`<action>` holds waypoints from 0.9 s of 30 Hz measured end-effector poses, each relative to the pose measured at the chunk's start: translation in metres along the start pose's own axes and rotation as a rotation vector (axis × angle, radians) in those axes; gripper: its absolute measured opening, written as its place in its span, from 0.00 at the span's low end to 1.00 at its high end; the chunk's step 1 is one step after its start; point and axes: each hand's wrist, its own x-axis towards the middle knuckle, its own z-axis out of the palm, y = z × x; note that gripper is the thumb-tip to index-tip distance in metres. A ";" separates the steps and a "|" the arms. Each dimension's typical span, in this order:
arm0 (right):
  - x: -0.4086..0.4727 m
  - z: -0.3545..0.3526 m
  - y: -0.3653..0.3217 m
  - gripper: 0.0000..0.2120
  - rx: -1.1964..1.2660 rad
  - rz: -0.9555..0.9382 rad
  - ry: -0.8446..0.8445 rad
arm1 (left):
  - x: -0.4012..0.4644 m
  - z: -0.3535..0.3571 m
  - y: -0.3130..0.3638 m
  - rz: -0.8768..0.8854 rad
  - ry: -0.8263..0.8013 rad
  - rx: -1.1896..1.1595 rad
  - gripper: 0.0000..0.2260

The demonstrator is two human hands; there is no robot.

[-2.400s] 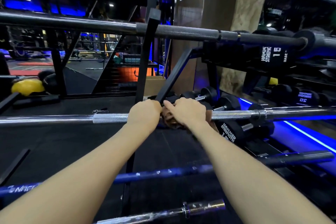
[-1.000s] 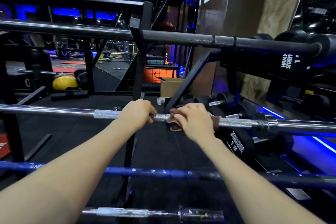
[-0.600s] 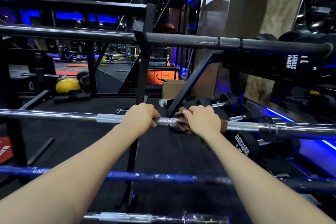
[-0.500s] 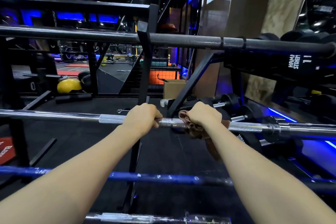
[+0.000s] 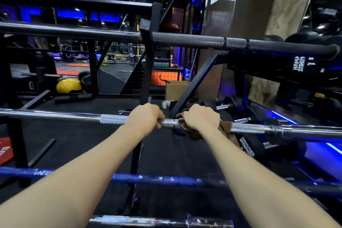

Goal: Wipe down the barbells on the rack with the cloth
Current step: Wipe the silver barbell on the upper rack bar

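- The left hand (image 5: 146, 117) is curled over the silver barbell (image 5: 55, 114), fingers wrapped round its knurled stretch, gripping the bare steel.
- The right hand (image 5: 200, 117) sits just beside it on the same bar, fingers folded round a brown cloth (image 5: 226, 128) that it holds against the shaft; the cloth bunches under the palm and a loose end hangs below the bar by the wrist.
- The silver barbell lies horizontally across the black rack (image 5: 148, 65), at the middle level, running from the left edge to the right edge of the view.
- A black barbell (image 5: 194, 40) rests one level higher, a blue barbell (image 5: 157, 179) one level lower beneath both forearms, and another silver bar (image 5: 148, 221) lies at the bottom edge.
- Black dumbbells (image 5: 247, 146) sit behind and below the right hand.
- A yellow ball (image 5: 67, 85) lies on the floor far left, and a cardboard box (image 5: 174, 89) stands beyond the rack.
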 end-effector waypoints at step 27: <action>-0.037 0.012 0.051 0.14 0.053 -0.509 0.289 | -0.015 -0.014 0.011 -0.089 -0.066 0.018 0.13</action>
